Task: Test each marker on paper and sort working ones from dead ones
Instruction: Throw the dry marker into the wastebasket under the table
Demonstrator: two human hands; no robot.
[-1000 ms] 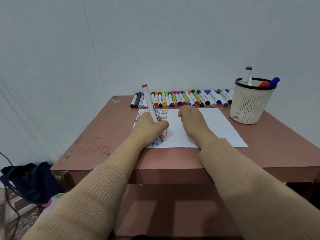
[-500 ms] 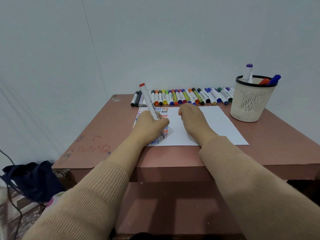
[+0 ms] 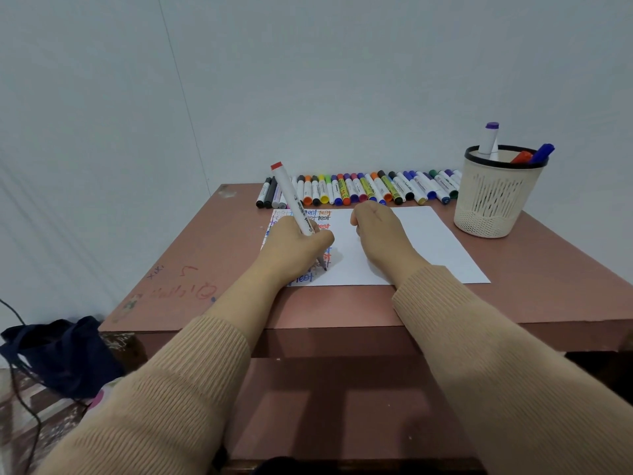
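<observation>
Marker (image 3: 293, 200) with a red end cap stands tilted in the left hand (image 3: 294, 248), which grasps it low on the barrel in a writing grip. Its dark tip touches the paper (image 3: 428, 241) near the left edge, beside a column of the word "test" (image 3: 323, 212) written in many colours. It looks like a light, stiff plastic tube with a smooth surface, so it should need only a gentle hold. Taking it close to the tip, as here, gives the best control. The felt tip is probably the one delicate part and would likely flatten under hard pressing.

The right hand (image 3: 380, 234) rests on the sheet just beside the left one with its fingers curled under. Whether it holds a cap or nothing is hidden, so I cannot tell. Its weight likely keeps the thin sheet from sliding.

A row of markers (image 3: 359, 190) lies side by side along the far edge of the table (image 3: 548, 286), just beyond the sheet. To the right stands a mesh cup (image 3: 496, 197) with three markers poking out. A dark bag (image 3: 58, 354) lies on the floor at the left.
</observation>
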